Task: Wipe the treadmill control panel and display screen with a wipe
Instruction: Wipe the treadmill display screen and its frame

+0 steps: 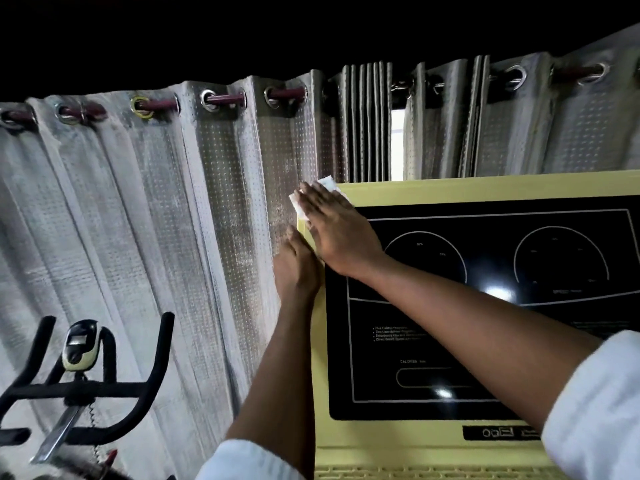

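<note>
The treadmill console has a pale yellow frame (pixel 485 187) around a black display screen (pixel 485 258) with two dial outlines and white text. A white wipe (pixel 327 184) lies on the frame's top left corner. My right hand (pixel 337 230) presses flat on the wipe, fingers extended, the forearm crossing the screen from the lower right. My left hand (pixel 298 265) grips the left edge of the yellow frame just below that corner; most of its fingers are hidden behind the edge.
Grey eyelet curtains (pixel 173 202) hang close behind the console. An exercise bike's black handlebars and small display (pixel 79 351) stand at the lower left. A small black label panel (pixel 498 433) sits below the screen.
</note>
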Tool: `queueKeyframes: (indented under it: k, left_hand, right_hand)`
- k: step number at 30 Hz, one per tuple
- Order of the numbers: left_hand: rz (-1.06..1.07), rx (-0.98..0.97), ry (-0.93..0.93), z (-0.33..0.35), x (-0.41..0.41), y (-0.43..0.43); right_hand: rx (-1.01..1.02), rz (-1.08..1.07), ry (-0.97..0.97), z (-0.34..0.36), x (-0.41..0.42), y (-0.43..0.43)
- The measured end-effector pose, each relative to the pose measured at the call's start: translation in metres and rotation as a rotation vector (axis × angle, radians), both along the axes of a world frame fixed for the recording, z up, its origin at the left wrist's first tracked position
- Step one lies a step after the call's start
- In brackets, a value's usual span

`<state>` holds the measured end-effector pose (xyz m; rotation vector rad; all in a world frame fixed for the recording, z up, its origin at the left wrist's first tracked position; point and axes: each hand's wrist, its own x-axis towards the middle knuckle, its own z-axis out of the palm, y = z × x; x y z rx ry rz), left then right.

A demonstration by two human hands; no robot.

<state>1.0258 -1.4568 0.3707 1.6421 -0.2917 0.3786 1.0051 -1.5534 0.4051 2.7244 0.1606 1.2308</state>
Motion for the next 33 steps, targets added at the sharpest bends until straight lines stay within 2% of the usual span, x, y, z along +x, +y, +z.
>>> queueKeyframes:
  k: [4,9,13,16,20,23,24,27,29,31,33]
  left_hand:
    - [0.084,0.055,-0.051,-0.005,-0.007,-0.002]
    - [0.098,0.099,-0.06,-0.007,-0.002,-0.002]
    - [0.129,0.126,-0.038,-0.006,-0.002,-0.002]
    - [0.145,0.139,-0.056,-0.008,-0.003,-0.002]
    - [0.161,0.162,-0.08,-0.011,-0.001,-0.003]
    - [0.237,0.231,-0.098,-0.011,-0.001,-0.004]
    - [0.28,0.253,-0.119,-0.011,-0.002,-0.005]
    - [0.4,0.263,-0.184,-0.003,-0.005,-0.01]
    - [0.455,0.267,-0.288,0.008,-0.004,-0.021]
    - [0.43,0.327,-0.416,0.028,-0.008,-0.039]
    - [0.286,0.489,-0.531,0.049,-0.012,-0.064]
  right_hand:
    - [0.223,-0.127,-0.13,0.016,0.01,-0.003]
    - [0.075,-0.04,-0.108,-0.004,-0.005,-0.017]
    - [0.32,-0.209,-0.241,0.003,-0.016,-0.043]
    - [0.19,-0.153,-0.179,-0.004,-0.027,-0.058]
    - [0.312,-0.258,-0.25,0.004,-0.04,-0.079]
    - [0.221,-0.212,-0.203,0.002,-0.049,-0.089]
    - [0.192,-0.204,-0.195,0.003,-0.053,-0.098]
    - [0.278,-0.271,-0.249,0.011,-0.067,-0.122]
    - [0.224,-0.267,-0.212,0.008,-0.074,-0.132]
    - [0.181,-0.247,-0.179,0.006,-0.081,-0.147]
    - [0.253,-0.289,-0.209,0.009,-0.087,-0.162]
